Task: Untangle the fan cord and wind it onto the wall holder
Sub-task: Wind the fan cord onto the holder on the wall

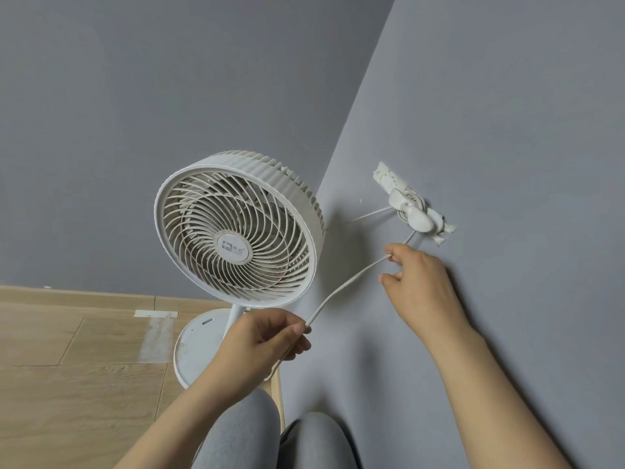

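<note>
The fan cord already has a few turns on the wall holder at two o'clock of the fan, and we judge the slack pinched between our left hand and right hand remains to be wound.

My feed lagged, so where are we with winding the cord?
Partly done: a few loops already sit on the holder on the wall. In hand: the right hand pinches the cord just below the holder, while the left hand feeds the straight stretch between them. Left: the slack trailing below the left hand, length unseen, needs winding on.
</note>
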`<move>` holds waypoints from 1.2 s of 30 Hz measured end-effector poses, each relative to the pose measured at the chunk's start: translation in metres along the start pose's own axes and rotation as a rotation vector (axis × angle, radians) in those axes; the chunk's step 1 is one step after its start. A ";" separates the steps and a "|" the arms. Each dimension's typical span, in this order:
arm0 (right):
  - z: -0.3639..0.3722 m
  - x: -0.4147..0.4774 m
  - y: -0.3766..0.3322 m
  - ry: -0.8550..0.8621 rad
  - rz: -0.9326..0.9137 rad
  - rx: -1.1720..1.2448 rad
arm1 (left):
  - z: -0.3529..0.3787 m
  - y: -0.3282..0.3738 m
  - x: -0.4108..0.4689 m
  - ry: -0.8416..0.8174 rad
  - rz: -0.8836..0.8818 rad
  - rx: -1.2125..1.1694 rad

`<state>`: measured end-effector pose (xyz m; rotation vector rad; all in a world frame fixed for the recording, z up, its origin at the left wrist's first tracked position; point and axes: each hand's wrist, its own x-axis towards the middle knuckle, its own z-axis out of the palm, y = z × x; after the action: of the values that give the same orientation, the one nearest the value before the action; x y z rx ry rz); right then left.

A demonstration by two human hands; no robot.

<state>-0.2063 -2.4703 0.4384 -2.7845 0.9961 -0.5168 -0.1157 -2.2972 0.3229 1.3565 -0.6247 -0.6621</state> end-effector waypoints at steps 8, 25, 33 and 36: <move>0.002 0.011 -0.004 0.000 -0.051 0.044 | -0.001 0.003 0.003 -0.045 -0.054 -0.069; -0.006 0.019 -0.024 -0.087 -0.143 -0.108 | -0.006 -0.009 0.009 0.378 0.071 0.172; -0.005 0.039 -0.032 -0.129 -0.231 -0.232 | -0.009 -0.007 0.008 0.329 0.096 0.197; -0.001 0.048 -0.032 -0.129 -0.244 -0.259 | -0.011 -0.006 0.006 0.254 0.052 0.152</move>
<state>-0.1531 -2.4758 0.4603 -3.1454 0.7479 -0.2433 -0.1041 -2.2954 0.3157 1.5312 -0.5107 -0.3974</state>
